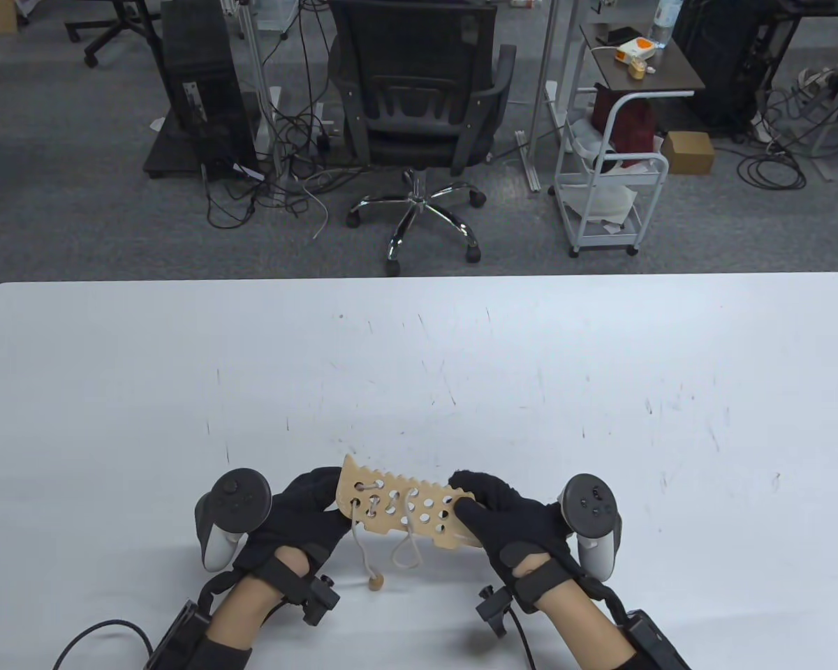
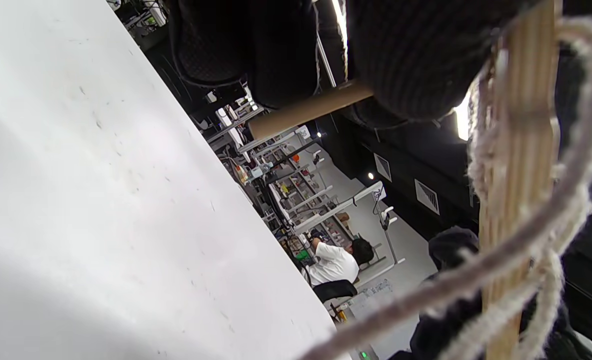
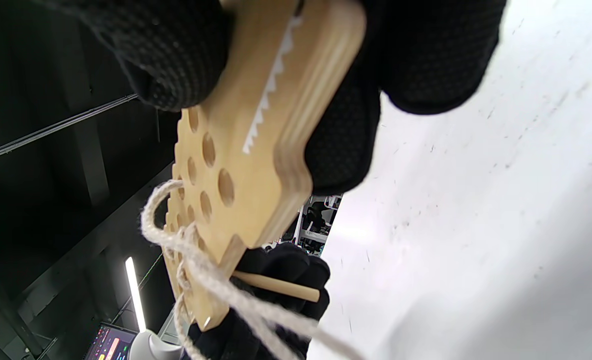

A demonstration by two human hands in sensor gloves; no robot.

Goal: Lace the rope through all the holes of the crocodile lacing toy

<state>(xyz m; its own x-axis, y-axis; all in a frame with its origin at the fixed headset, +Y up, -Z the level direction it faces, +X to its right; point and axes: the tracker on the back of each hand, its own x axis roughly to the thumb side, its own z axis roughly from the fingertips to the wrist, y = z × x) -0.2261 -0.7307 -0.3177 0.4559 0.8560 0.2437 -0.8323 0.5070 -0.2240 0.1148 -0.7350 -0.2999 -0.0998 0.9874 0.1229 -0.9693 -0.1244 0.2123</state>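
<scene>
Above the near edge of the white counter point(image 1: 419, 363), both hands hold the wooden crocodile point(image 1: 408, 507) off the surface, lying roughly level with its holed face up. The left hand point(image 1: 300, 520) grips the left end, fingers curled under and thumb over the board; the left wrist view also shows a thin wooden needle point(image 2: 308, 107) pinched between its gloved fingers point(image 2: 411, 55), beside the board's edge. The right hand point(image 1: 510, 520) clamps the right end, thumb on top and fingers beneath; the right wrist view shows that end carries a white zigzag of teeth point(image 3: 271, 85). A pale rope point(image 1: 406, 541) is laced through several holes near the left end, and a slack loop of it hangs below the board's near edge. Another strand drops to a small wooden bead point(image 1: 375, 583) lying on the counter between the wrists. Holes toward the right end are bare. Beyond the counter stands a black office chair point(image 1: 419, 105).
</scene>
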